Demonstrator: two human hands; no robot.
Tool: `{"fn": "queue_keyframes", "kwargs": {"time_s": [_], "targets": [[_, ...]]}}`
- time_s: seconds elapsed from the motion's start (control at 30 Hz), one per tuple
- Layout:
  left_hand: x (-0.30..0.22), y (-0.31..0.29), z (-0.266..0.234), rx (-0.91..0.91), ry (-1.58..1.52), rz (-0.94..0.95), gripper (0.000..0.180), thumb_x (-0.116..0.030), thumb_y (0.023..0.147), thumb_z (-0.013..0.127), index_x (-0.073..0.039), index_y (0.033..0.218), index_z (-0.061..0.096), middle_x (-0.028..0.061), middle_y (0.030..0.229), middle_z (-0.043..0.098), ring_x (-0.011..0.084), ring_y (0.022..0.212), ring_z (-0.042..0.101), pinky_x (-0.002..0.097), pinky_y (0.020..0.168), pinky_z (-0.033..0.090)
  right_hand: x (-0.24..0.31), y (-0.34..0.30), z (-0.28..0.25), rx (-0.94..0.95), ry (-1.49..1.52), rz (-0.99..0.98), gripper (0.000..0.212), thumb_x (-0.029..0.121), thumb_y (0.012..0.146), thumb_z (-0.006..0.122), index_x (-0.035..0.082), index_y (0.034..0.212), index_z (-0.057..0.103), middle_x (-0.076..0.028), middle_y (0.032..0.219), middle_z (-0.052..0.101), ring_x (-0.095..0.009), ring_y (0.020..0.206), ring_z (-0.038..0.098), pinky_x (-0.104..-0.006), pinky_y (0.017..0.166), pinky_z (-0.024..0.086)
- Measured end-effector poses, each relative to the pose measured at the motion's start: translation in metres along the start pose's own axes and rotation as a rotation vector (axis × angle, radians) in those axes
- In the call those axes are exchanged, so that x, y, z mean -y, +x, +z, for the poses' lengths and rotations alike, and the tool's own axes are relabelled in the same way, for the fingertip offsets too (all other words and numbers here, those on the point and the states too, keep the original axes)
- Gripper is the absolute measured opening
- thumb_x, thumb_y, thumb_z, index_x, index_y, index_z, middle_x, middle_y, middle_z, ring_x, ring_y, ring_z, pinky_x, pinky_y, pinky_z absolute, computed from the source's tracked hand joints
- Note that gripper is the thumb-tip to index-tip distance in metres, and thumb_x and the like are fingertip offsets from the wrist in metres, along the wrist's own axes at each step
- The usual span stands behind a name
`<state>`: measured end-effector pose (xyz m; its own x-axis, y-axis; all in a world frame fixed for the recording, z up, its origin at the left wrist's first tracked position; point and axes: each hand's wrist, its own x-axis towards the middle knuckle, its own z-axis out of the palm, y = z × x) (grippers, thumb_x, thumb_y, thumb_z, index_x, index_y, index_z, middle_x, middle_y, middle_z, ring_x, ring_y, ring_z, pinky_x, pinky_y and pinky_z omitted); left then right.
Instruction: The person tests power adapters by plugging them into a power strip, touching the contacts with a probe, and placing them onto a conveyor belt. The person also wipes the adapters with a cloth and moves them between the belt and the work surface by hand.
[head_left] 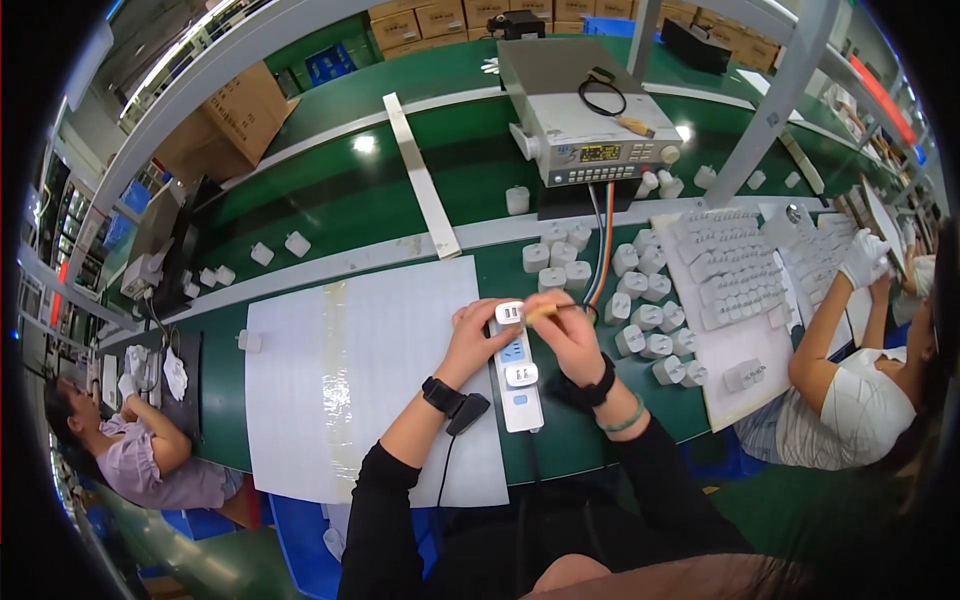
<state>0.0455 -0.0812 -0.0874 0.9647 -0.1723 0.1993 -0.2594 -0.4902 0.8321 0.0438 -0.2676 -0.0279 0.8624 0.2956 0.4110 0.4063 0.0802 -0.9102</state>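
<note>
A white power strip (521,412) with blue sockets lies lengthwise in front of me on the green bench. At its far end a white USB charger (509,313) stands with its two ports facing up. My left hand (476,340) grips this charger from the left, thumb and fingers closed on its sides. Just right of it, my right hand (568,338) pinches a yellowish cable plug (543,312) close to the ports; whether its tip touches them cannot be made out. A second USB charger (521,375) sits nearer me on the strip, untouched.
A bench instrument (600,150) with coloured wires stands beyond my hands. Several white chargers (645,318) cluster at right, beside a tray (722,385) of more. White foam sheet (290,400) covers the left. Co-workers sit on both sides; a metal post (775,115) rises at right.
</note>
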Motion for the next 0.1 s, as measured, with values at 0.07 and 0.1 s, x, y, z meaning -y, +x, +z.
{"fn": "queue_keyframes", "kwargs": {"time_s": [0.07, 0.1], "targets": [[-0.002, -0.001, 0.001, 0.006, 0.001, 0.001, 0.043, -0.030, 0.075, 0.075, -0.015, 0.114, 0.064, 0.0022, 0.115, 0.063, 0.0208, 0.113, 0.053, 0.0386, 0.099, 0.029, 0.004, -0.025, -0.007, 0.138, -0.008, 0.061, 0.015, 0.008, 0.086, 0.060, 0.003, 0.099, 0.065, -0.008, 0.100, 0.062, -0.022, 0.090, 0.057, -0.0298, 0.082, 0.043], [-0.002, -0.003, 0.001, 0.015, 0.005, 0.005, 0.043, -0.030, 0.076, 0.075, -0.015, 0.114, 0.064, 0.0021, 0.115, 0.063, 0.0206, 0.114, 0.052, 0.0389, 0.099, 0.029, 0.001, -0.026, -0.006, 0.145, -0.007, 0.066, 0.015, 0.008, 0.086, 0.060, 0.003, 0.099, 0.065, -0.008, 0.100, 0.062, -0.022, 0.090, 0.057, -0.0298, 0.082, 0.043]]}}
